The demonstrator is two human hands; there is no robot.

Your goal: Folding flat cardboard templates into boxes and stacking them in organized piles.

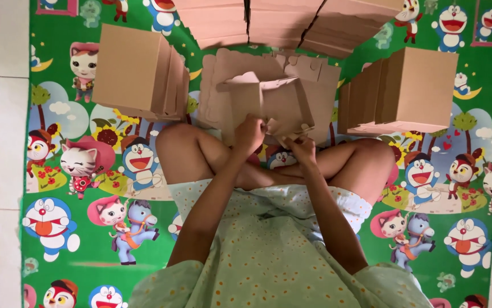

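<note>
**A:** Where do you stand with the box?

**B:** Your left hand (pixel 250 134) is clenched on the near edge of the half-folded cardboard box (pixel 269 101), thumb and fingers pinching a flap. Your right hand (pixel 302 149) sits just beside that grip, lower and to the right, fingers curled at the bottom flaps; I judge it pinches them too, though the fingertips are partly hidden. The box hangs above your crossed legs, its walls raised but the bottom not closed. So it looks about midway: formed, not locked.

**A:** And the rest of the work?

**B:** Left of your grip stands a stack of folded boxes (pixel 137 71); right of it another stack (pixel 406 91). Directly beyond your grip lie flat die-cut blanks (pixel 223 68), and past those, bundles of flat cardboard (pixel 286 20). Plenty of it is unfolded, by the look of it.

**A:** Room to move?

**B:** Tight. The stacks flank your grip on both sides, near but not touching. Open cartoon mat (pixel 86 239) lies well out to your left and right, behind the knees.
</note>
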